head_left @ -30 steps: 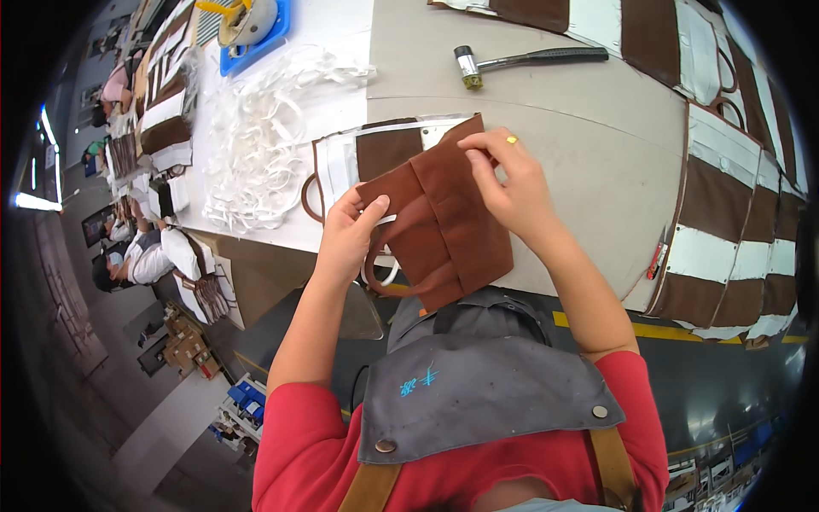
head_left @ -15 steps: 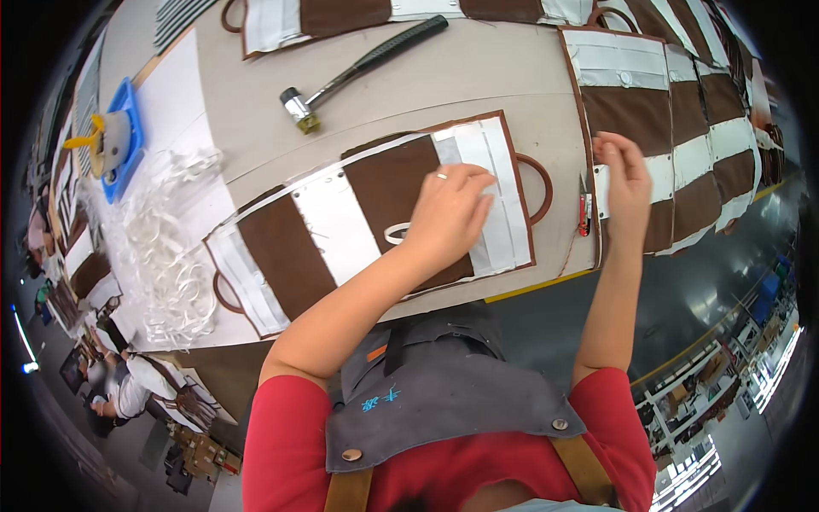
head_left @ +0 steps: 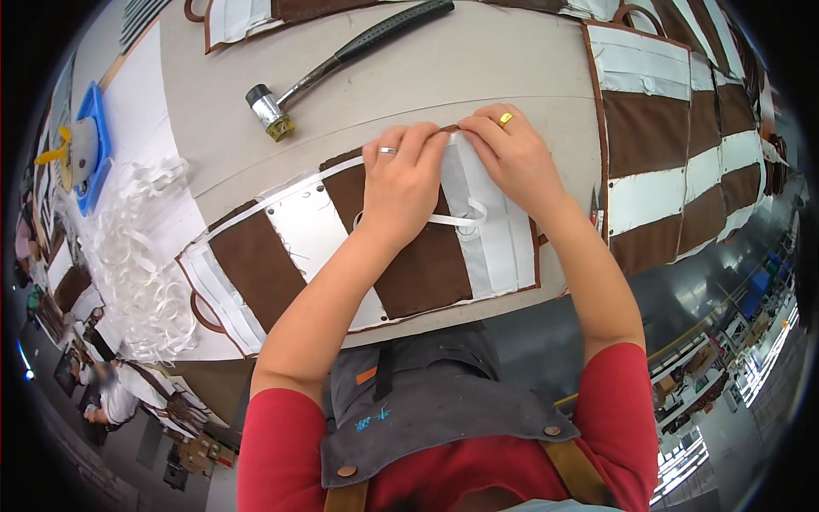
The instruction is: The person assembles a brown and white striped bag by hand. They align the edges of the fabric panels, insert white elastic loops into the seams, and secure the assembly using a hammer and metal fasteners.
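Note:
A brown-and-white striped bag panel (head_left: 239,264) with brown trim lies flat on the table in front of me. My left hand (head_left: 403,183) bends over its far edge, fingertips pressed together at the seam. Close beside it, my right hand (head_left: 512,158) pinches the same edge near the corner by the white end band. The fingertips nearly meet, and what lies right under them is hidden. A narrow white tape (head_left: 448,220) comes out from beneath my left hand and curls over the panel. A brown loop handle (head_left: 205,314) sticks out at the panel's left end.
A hammer (head_left: 316,81) with a black grip lies beyond the panel. A heap of white tape (head_left: 141,256) covers the table's left side, near a blue tray (head_left: 101,141) with a tape roll. More striped panels (head_left: 646,136) overlap at the right, beside a small red tool (head_left: 597,213).
My right hand has come left from beside the right-hand panels to the panel's far edge. My left hand has shifted left and away from me. The white tape now stretches further right.

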`<action>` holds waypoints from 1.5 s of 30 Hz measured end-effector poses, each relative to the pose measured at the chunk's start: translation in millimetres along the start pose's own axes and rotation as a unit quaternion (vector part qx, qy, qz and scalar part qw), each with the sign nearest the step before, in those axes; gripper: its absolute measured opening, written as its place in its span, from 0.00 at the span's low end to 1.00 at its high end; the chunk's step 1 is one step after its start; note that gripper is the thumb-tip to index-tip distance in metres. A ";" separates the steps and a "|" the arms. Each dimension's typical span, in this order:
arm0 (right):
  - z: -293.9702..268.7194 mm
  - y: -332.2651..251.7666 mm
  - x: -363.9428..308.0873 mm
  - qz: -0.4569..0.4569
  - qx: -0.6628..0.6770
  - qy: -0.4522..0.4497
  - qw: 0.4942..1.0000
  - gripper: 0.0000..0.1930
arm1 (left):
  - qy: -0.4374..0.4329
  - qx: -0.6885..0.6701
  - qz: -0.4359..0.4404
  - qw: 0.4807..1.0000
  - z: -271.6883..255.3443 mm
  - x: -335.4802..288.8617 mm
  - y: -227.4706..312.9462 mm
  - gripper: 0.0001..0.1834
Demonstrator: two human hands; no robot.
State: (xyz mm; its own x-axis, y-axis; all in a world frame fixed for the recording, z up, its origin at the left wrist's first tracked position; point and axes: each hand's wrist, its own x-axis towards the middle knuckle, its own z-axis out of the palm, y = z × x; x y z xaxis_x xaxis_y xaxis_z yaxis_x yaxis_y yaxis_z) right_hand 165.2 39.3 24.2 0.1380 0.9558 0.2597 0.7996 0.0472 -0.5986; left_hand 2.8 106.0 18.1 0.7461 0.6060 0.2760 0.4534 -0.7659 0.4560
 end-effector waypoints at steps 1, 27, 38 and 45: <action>2.3 3.6 1.9 -0.020 -0.006 -0.003 1.000 0.07 | -0.005 -0.006 0.012 1.000 3.1 -3.1 -1.9 0.15; -2.0 19.9 19.8 -0.078 -0.001 -0.100 0.992 0.06 | -0.033 0.038 0.035 0.998 7.1 -11.6 -0.1 0.24; -2.0 25.4 15.3 -0.190 -0.042 -0.074 0.978 0.11 | -0.042 0.065 0.044 0.996 4.9 -12.2 0.6 0.25; -9.6 16.4 11.8 -0.190 -0.082 -0.136 0.969 0.10 | -0.054 0.061 0.042 0.996 3.3 -9.2 -1.5 0.24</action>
State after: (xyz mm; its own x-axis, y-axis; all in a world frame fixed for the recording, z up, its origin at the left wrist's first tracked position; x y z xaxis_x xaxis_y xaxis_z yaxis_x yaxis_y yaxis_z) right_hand 185.5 48.6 24.7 -0.3261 0.9208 0.2141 0.8480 0.3850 -0.3642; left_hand -3.1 100.9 12.0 0.8283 0.5179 0.2137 0.4391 -0.8370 0.3264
